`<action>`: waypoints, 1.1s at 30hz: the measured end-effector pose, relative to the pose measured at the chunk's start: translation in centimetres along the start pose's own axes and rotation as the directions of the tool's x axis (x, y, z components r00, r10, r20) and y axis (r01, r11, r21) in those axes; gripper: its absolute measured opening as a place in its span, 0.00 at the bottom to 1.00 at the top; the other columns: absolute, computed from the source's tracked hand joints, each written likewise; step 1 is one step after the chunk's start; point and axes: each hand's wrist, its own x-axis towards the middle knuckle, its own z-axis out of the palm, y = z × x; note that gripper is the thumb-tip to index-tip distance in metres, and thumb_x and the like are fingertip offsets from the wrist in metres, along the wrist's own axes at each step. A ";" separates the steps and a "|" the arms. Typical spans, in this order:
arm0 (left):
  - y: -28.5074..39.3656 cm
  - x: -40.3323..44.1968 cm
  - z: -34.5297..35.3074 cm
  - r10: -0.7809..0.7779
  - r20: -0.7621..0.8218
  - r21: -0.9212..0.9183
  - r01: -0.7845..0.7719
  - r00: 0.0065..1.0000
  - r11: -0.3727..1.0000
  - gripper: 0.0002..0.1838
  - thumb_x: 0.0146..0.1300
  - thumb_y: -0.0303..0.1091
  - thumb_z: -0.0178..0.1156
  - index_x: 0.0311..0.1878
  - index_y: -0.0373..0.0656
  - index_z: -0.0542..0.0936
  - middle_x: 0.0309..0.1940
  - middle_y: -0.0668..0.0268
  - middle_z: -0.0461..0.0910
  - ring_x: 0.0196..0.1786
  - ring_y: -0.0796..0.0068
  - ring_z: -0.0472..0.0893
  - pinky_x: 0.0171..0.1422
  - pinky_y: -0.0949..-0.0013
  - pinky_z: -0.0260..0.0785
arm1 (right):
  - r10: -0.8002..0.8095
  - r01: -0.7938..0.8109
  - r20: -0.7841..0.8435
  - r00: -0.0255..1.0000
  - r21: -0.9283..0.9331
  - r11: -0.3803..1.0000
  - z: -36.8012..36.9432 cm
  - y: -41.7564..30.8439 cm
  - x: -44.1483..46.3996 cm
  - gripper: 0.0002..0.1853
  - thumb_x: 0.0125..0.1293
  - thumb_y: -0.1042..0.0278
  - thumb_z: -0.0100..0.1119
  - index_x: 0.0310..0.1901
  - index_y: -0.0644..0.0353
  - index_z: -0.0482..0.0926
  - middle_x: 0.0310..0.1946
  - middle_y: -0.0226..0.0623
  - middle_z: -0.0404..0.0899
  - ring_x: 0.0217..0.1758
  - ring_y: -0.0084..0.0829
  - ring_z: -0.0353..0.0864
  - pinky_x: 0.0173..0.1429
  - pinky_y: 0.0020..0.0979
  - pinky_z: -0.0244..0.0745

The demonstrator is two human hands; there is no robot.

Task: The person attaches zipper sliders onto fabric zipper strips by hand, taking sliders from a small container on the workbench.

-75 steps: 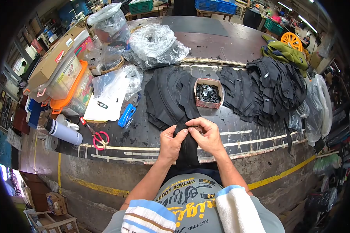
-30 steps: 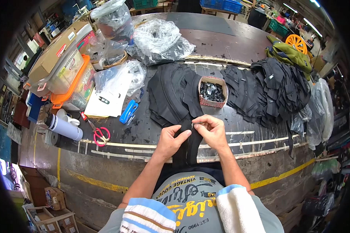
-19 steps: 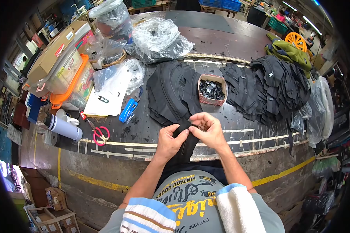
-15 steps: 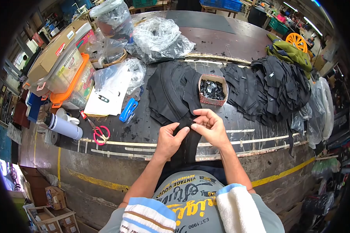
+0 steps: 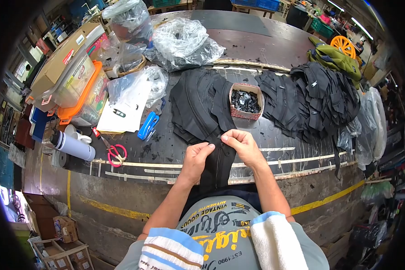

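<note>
My left hand (image 5: 196, 163) and my right hand (image 5: 243, 147) pinch the upper end of a black zippered fabric piece (image 5: 219, 164) at the table's near edge. The fabric hangs down toward my body, with its zipper running lengthwise between my hands. My thumbs and index fingertips are close together at the top of the zipper; the small detail there is hard to make out. Just beyond lies a stack of black zippered panels (image 5: 198, 101). A patterned box (image 5: 245, 114) holding many small black pieces stands beside that stack.
More black zippered panels (image 5: 324, 101) are piled at right. Pink-handled scissors (image 5: 116, 155), a blue stapler (image 5: 148, 126), a lavender bottle (image 5: 74, 147) and white papers (image 5: 123, 110) lie at left. Plastic bins (image 5: 78, 90) and a clear bag (image 5: 182, 42) sit farther back.
My right hand has shifted slightly left and up, its fingers now more curled. My left fingers have closed more. The zippered piece stays between my hands, its zipper more exposed.
</note>
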 end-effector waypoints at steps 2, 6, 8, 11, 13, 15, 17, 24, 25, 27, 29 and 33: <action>0.3 0.1 0.3 -0.004 0.002 -0.073 0.004 1.000 0.997 0.09 0.73 0.27 0.60 0.34 0.38 0.84 0.28 0.75 0.81 0.29 0.90 0.69 0.34 0.84 0.59 | 0.032 -0.032 0.003 0.999 0.017 0.999 0.2 -0.3 -0.1 0.07 0.73 0.72 0.62 0.46 0.65 0.88 0.31 0.25 0.83 0.33 0.13 0.72 0.41 0.16 0.64; 0.6 -0.1 1.1 -0.013 -0.015 -0.032 0.013 1.000 0.999 0.10 0.73 0.27 0.60 0.34 0.39 0.84 0.29 0.74 0.81 0.29 0.90 0.70 0.34 0.84 0.60 | 0.067 -0.067 -0.001 0.998 0.068 0.995 0.1 -0.5 -0.1 0.07 0.73 0.72 0.62 0.46 0.65 0.87 0.32 0.25 0.83 0.34 0.13 0.72 0.41 0.15 0.63; 0.6 -0.1 1.4 -0.021 -0.033 0.046 0.022 0.999 0.999 0.10 0.73 0.28 0.60 0.34 0.39 0.84 0.30 0.73 0.82 0.29 0.90 0.71 0.34 0.84 0.61 | 0.089 -0.087 -0.006 0.996 0.113 0.990 0.0 -0.5 -0.1 0.07 0.73 0.73 0.62 0.46 0.65 0.87 0.33 0.26 0.83 0.34 0.13 0.72 0.40 0.15 0.63; 0.2 0.0 0.9 -0.009 -0.033 0.051 0.011 0.999 0.999 0.09 0.73 0.28 0.60 0.35 0.38 0.85 0.31 0.72 0.83 0.29 0.89 0.72 0.34 0.84 0.63 | 0.017 -0.011 -0.056 0.998 0.110 0.994 1.0 -1.5 -0.9 0.07 0.72 0.73 0.63 0.47 0.65 0.87 0.35 0.28 0.83 0.36 0.14 0.73 0.41 0.15 0.64; -0.3 0.1 0.5 0.002 -0.033 0.056 0.000 0.999 0.998 0.08 0.73 0.27 0.60 0.37 0.38 0.85 0.32 0.72 0.84 0.30 0.89 0.73 0.35 0.84 0.64 | -0.054 0.065 -0.105 0.993 0.105 0.992 1.7 -1.9 -1.5 0.08 0.71 0.74 0.64 0.48 0.65 0.87 0.36 0.29 0.84 0.37 0.14 0.73 0.41 0.16 0.65; -0.6 0.1 0.2 -0.005 -0.019 0.007 0.005 1.000 1.000 0.07 0.73 0.27 0.60 0.38 0.37 0.85 0.32 0.71 0.84 0.30 0.89 0.74 0.35 0.84 0.65 | -0.109 0.113 -0.103 0.989 0.039 0.993 2.0 -1.5 -2.1 0.08 0.71 0.75 0.64 0.49 0.64 0.87 0.38 0.30 0.84 0.37 0.15 0.74 0.41 0.16 0.65; -0.8 0.1 0.1 -0.013 0.014 -0.088 0.014 1.000 0.996 0.06 0.73 0.26 0.61 0.40 0.36 0.85 0.33 0.71 0.85 0.31 0.88 0.75 0.36 0.83 0.67 | -0.220 0.212 -0.089 0.971 -0.094 0.973 2.2 -1.1 -2.7 0.10 0.69 0.77 0.64 0.51 0.63 0.86 0.41 0.31 0.85 0.39 0.15 0.74 0.42 0.16 0.66; 0.7 -0.5 1.8 0.074 0.007 0.185 -0.074 0.997 0.980 0.05 0.71 0.24 0.62 0.44 0.34 0.85 0.34 0.70 0.85 0.32 0.86 0.76 0.38 0.83 0.69 | -0.372 0.306 -0.105 0.922 -0.389 0.869 2.1 0.2 -2.5 0.15 0.66 0.81 0.66 0.54 0.64 0.85 0.42 0.32 0.85 0.39 0.16 0.75 0.44 0.17 0.70; 0.4 -0.6 1.8 0.077 -0.001 0.174 -0.076 0.997 0.982 0.05 0.70 0.24 0.63 0.44 0.33 0.85 0.34 0.69 0.85 0.33 0.86 0.76 0.39 0.83 0.70 | -0.351 0.284 -0.132 0.927 -0.361 0.888 2.2 0.5 -2.6 0.15 0.66 0.81 0.66 0.54 0.64 0.85 0.41 0.33 0.85 0.39 0.16 0.76 0.44 0.17 0.70; -0.2 -0.6 1.7 0.085 -0.017 0.155 -0.081 0.996 0.985 0.05 0.70 0.23 0.63 0.45 0.33 0.85 0.35 0.69 0.85 0.33 0.86 0.76 0.39 0.82 0.70 | -0.307 0.244 -0.184 0.934 -0.302 0.922 2.3 0.9 -2.6 0.15 0.65 0.81 0.67 0.54 0.64 0.85 0.41 0.33 0.86 0.40 0.15 0.77 0.44 0.17 0.71; -0.5 -0.6 2.1 0.084 -0.022 0.145 -0.080 0.996 0.986 0.05 0.70 0.23 0.63 0.45 0.33 0.85 0.35 0.69 0.85 0.33 0.86 0.76 0.40 0.82 0.70 | -0.282 0.221 -0.213 0.935 -0.272 0.937 2.6 1.0 -2.7 0.15 0.65 0.81 0.67 0.53 0.65 0.85 0.40 0.33 0.86 0.40 0.15 0.78 0.45 0.16 0.72; -0.3 -0.4 3.3 0.117 -0.122 -0.017 -0.120 0.986 0.993 0.04 0.69 0.26 0.64 0.41 0.35 0.84 0.30 0.72 0.82 0.30 0.86 0.72 0.35 0.82 0.67 | -0.200 0.225 -0.272 0.941 0.065 0.972 3.4 0.2 -2.7 0.12 0.67 0.82 0.67 0.52 0.66 0.85 0.39 0.33 0.86 0.37 0.14 0.77 0.44 0.14 0.71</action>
